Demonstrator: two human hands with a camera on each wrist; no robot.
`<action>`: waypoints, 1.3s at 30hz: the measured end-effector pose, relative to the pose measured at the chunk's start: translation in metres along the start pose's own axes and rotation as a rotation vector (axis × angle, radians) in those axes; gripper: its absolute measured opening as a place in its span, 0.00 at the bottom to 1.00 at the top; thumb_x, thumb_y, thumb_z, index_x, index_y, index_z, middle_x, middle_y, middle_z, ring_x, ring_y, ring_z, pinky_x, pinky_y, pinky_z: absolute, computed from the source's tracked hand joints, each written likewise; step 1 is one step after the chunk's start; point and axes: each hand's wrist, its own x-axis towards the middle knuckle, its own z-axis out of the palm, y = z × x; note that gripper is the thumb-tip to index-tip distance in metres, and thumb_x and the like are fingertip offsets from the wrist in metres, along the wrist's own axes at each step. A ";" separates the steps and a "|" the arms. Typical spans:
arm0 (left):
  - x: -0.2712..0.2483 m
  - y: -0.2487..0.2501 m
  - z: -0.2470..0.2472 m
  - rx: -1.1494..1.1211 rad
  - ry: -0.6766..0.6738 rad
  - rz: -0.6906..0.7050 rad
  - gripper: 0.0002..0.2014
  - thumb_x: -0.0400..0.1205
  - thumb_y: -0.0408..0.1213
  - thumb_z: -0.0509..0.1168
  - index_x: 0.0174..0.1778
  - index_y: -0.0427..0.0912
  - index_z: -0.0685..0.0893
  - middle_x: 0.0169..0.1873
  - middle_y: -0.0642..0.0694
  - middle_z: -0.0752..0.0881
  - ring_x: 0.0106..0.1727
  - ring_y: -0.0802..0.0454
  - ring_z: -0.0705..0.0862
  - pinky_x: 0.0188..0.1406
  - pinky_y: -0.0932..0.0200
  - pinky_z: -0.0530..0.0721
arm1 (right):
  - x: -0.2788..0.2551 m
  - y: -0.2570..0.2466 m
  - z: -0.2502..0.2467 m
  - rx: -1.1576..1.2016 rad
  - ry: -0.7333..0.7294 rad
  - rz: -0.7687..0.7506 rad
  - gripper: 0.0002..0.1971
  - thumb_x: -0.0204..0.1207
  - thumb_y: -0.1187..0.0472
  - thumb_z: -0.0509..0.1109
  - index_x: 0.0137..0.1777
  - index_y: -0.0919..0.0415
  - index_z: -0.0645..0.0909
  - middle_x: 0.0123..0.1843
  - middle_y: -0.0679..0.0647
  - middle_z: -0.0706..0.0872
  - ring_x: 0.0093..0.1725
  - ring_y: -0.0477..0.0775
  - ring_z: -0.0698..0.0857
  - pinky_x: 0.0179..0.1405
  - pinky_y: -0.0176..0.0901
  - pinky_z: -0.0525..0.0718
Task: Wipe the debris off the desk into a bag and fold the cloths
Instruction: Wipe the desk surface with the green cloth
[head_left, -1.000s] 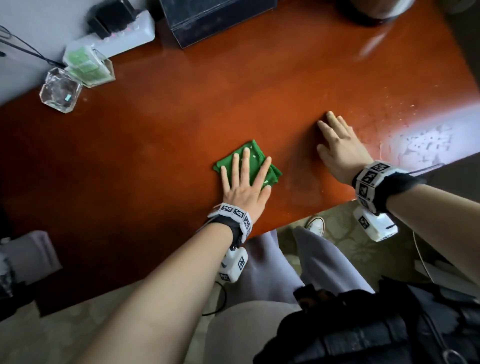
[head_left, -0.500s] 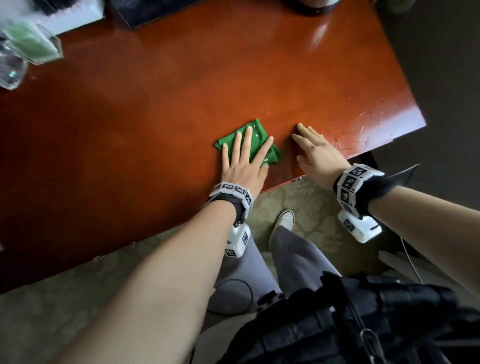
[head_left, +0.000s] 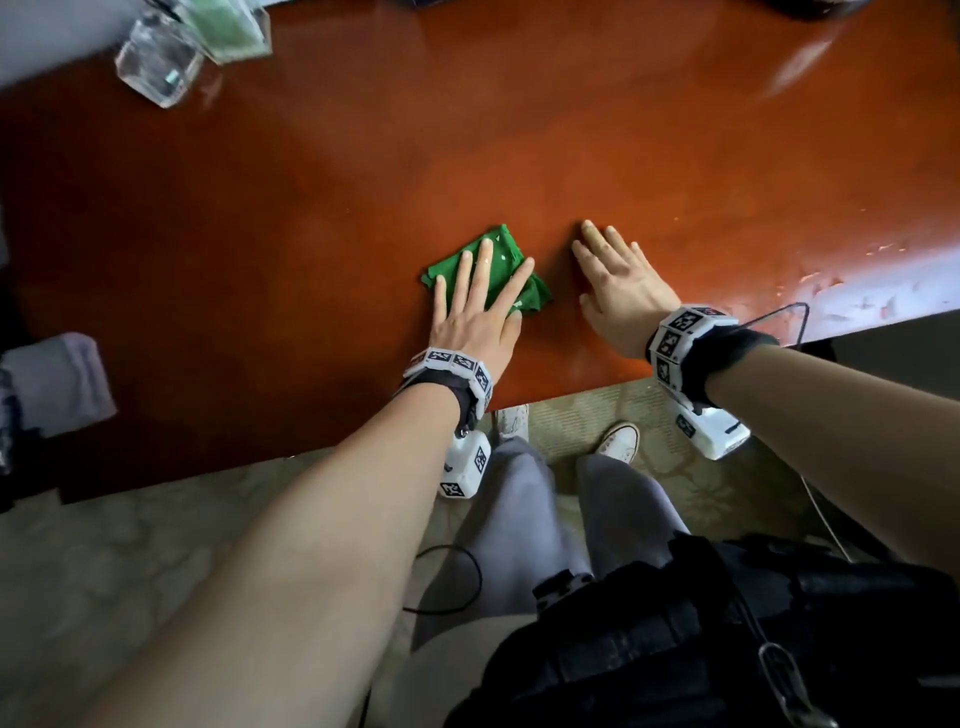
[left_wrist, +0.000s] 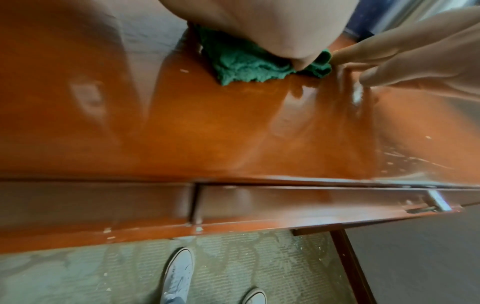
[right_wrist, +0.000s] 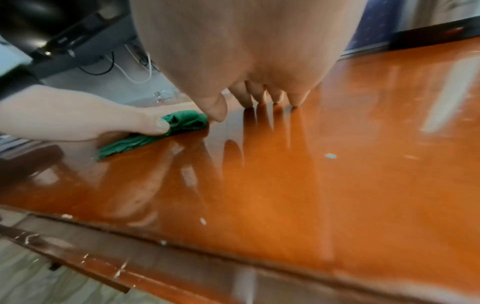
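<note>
Desk (head_left: 571, 130): glossy reddish-brown wood; drawer fronts along its near edge in the left wrist view. Worn, flaking finish at the right front corner.

Green cloth (head_left: 501, 257): bunched and folded over, lying on the desk near the front edge, roughly central. Small pale specks cling to its top.

Left hand (head_left: 480, 306): laid flat on the green cloth, fingers straight and spread, pressing it to the wood. The right wrist view shows the thumb (right_wrist: 155, 125) lying along the cloth's near fold.

Right hand (head_left: 618, 283): flat on bare desk just beside the cloth, to its right, fingers straight and close together, holding nothing. Whether its thumb touches the cloth cannot be told.

Debris (right_wrist: 330, 156): a few pale crumbs scattered on the wood right of the hands.

Glass containers (head_left: 158, 60): two clear pieces at the far left corner, blurred; one shows green inside.

Floor: patterned carpet, two pale sneakers (left_wrist: 179, 275) below the desk edge.
</note>
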 end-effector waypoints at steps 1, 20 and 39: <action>-0.005 -0.013 -0.001 -0.002 0.007 -0.018 0.31 0.88 0.48 0.51 0.85 0.68 0.43 0.87 0.48 0.40 0.88 0.46 0.40 0.85 0.36 0.45 | 0.007 -0.008 0.000 -0.003 0.009 0.015 0.34 0.81 0.59 0.58 0.85 0.62 0.51 0.87 0.57 0.44 0.86 0.61 0.45 0.83 0.57 0.46; 0.040 -0.186 -0.033 -0.138 0.127 -0.520 0.38 0.84 0.46 0.57 0.88 0.51 0.44 0.88 0.49 0.44 0.88 0.46 0.44 0.84 0.33 0.44 | 0.056 -0.053 0.013 0.032 0.154 0.128 0.33 0.81 0.60 0.58 0.84 0.66 0.53 0.87 0.61 0.48 0.85 0.63 0.47 0.84 0.57 0.47; 0.044 -0.031 -0.005 -0.005 0.068 -0.113 0.36 0.84 0.49 0.54 0.87 0.57 0.45 0.88 0.49 0.44 0.88 0.44 0.44 0.83 0.33 0.43 | -0.038 0.078 0.005 0.100 0.264 0.282 0.30 0.80 0.63 0.59 0.83 0.55 0.60 0.86 0.60 0.52 0.85 0.64 0.52 0.82 0.65 0.53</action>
